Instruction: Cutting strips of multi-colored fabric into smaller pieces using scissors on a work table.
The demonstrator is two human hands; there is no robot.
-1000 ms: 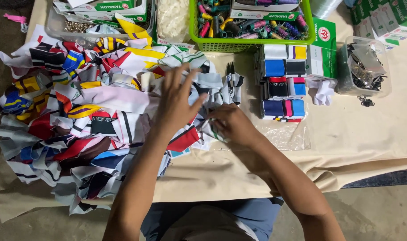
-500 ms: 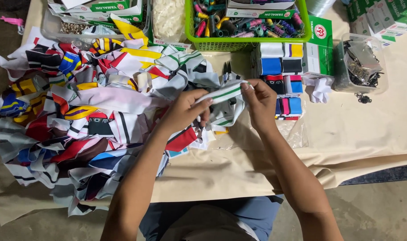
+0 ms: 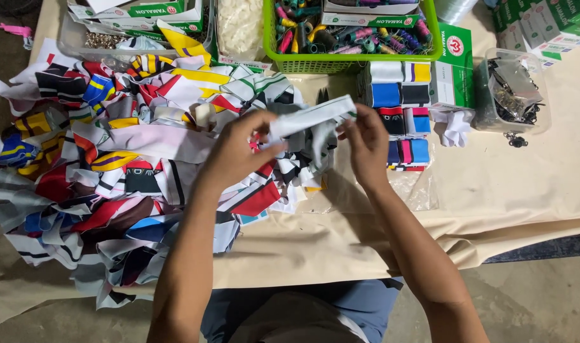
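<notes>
My left hand [image 3: 242, 147] and my right hand [image 3: 366, 141] hold a small white fabric strip with a green stripe [image 3: 310, 118] stretched between them, lifted a little above the table. Left of it spreads a big heap of multicoloured fabric pieces [image 3: 112, 171] in red, white, black, yellow and blue. Just beyond my right hand lies a neat stack of folded coloured pieces [image 3: 401, 101] in white, blue, black, red and pink.
A green basket [image 3: 347, 62] of coloured thread spools stands at the back. Green and white boxes [image 3: 452, 73] sit beside it, and a clear tub of metal parts [image 3: 512, 92] at the right. A beige cloth [image 3: 506, 190] covers the table; clear plastic bags [image 3: 417, 190] lie near the stack.
Both hands rose from the heap with the white strip, and now hold it spread out between them, a bit higher and further right than before.
</notes>
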